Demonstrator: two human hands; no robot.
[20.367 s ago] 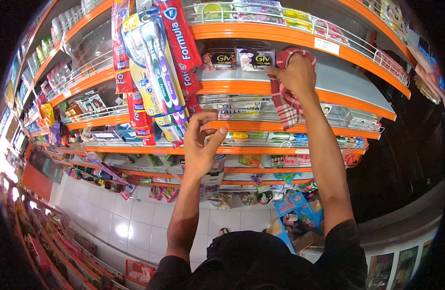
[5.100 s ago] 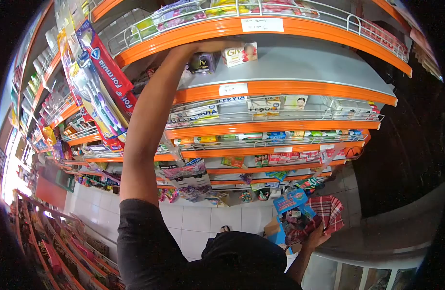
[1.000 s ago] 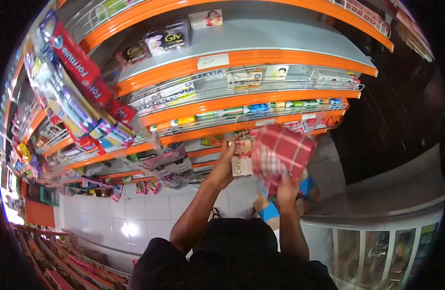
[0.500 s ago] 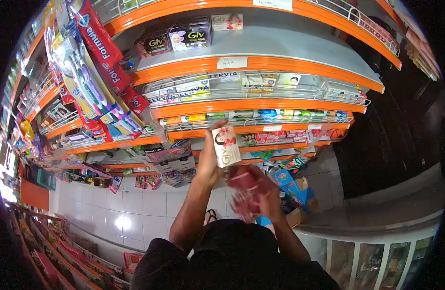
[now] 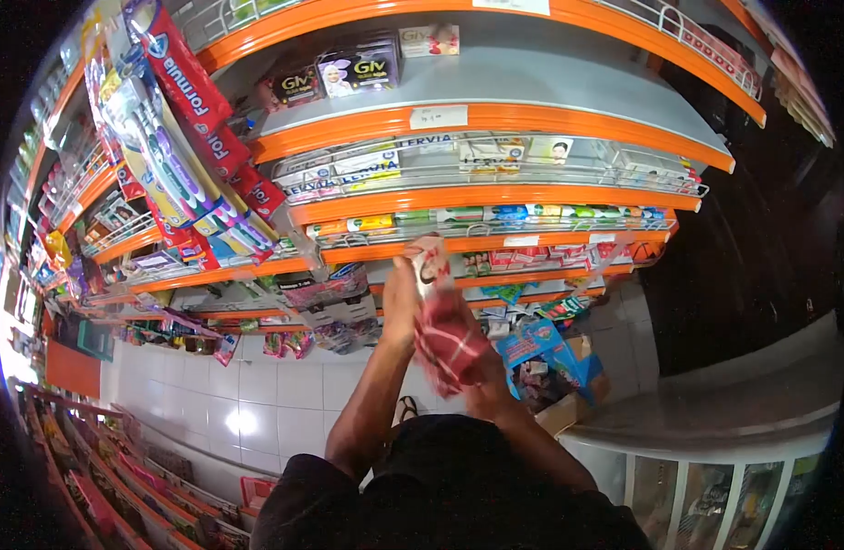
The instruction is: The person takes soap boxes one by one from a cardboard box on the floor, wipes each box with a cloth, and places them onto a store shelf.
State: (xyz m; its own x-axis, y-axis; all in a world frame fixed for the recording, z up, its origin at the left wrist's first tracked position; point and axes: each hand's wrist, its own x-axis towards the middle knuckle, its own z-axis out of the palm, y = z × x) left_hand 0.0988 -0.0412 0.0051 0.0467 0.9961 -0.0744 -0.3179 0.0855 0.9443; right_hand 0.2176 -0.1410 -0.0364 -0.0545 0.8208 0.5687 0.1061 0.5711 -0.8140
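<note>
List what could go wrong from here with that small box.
The small box might slip from the left hand, since the red checked cloth covers its lower end, and drop toward the tiled floor. Pressing the cloth too hard could dent it. If dropped, it might land in the open blue carton below.

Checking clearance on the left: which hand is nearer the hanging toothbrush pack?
Left. The left hand, holding the small white box, is below and right of the toothbrush pack; the right hand, with the red checked cloth, is lower and farther right.
</note>
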